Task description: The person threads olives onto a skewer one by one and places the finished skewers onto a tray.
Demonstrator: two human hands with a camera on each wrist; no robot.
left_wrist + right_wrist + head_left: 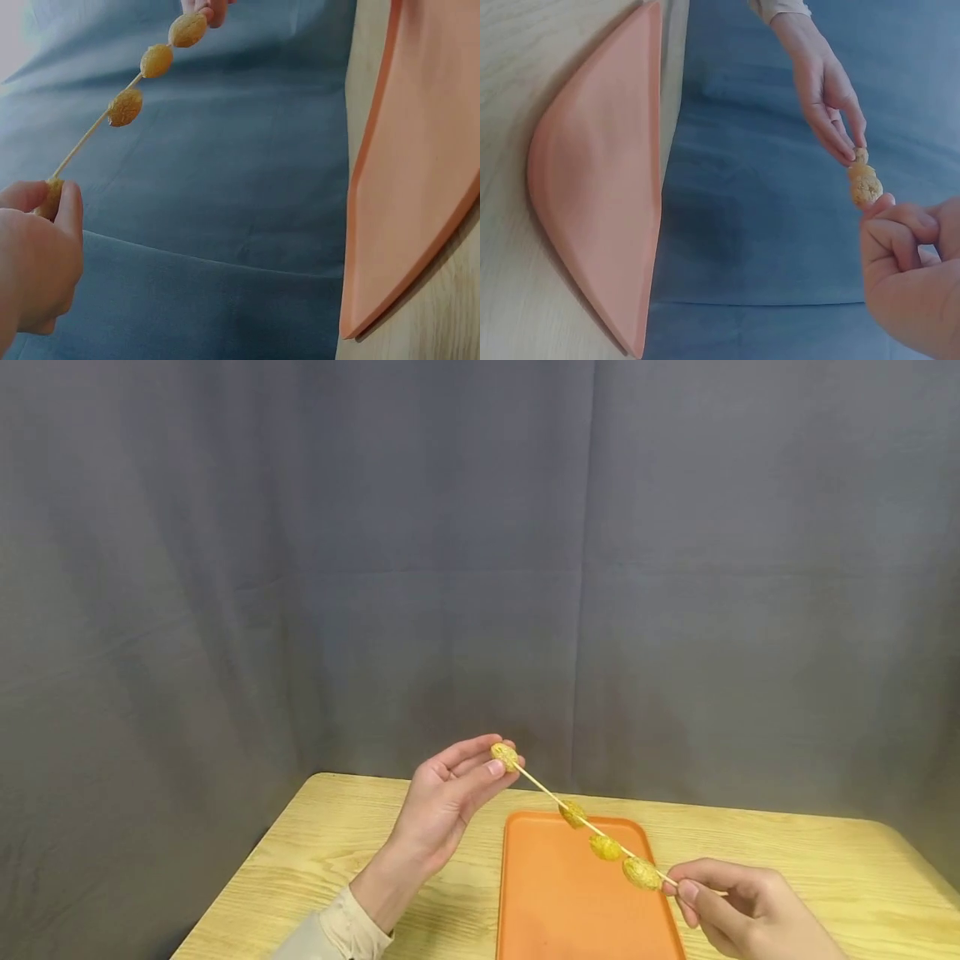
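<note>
Skewer: a thin wooden skewer [600, 835] is hanging in the air over the orange tray [555, 902], slanting from the far left end down to the near right end.

Pieces: four golden fried pieces are sitting on it; the end piece [505, 755] is at the far tip, and the other three [604, 847] are spread along the lower half, the last one just beside the right fingers.

Left hand: the left hand [442, 802] is pinching the end piece between thumb and fingertips, fingers closed together on it.

Right hand: the right hand [738, 910] is clamping the near end of the stick between thumb and curled fingers.

Tray and surface: the tray is lying flat on the light wooden surface [825, 877], right under the middle pieces.

Risk, stick: the skewer looks slender, so if the two hands are pulling apart or twisting out of line, it is likely bending or snapping between them.

Risk, end piece: squeezing hard is likely crumbling the crust, and a loose pinch is letting the piece slip; since the tip is standing at the tray's far left edge, a dropped piece may be landing on the surface instead.

Risk, point: whether the sharp tip is poking through the end piece cannot be told, so the left fingertips may be sitting close to it.

Risk, slope: with the stick tilting, the loose pieces may be sliding down towards the right hand.
</note>
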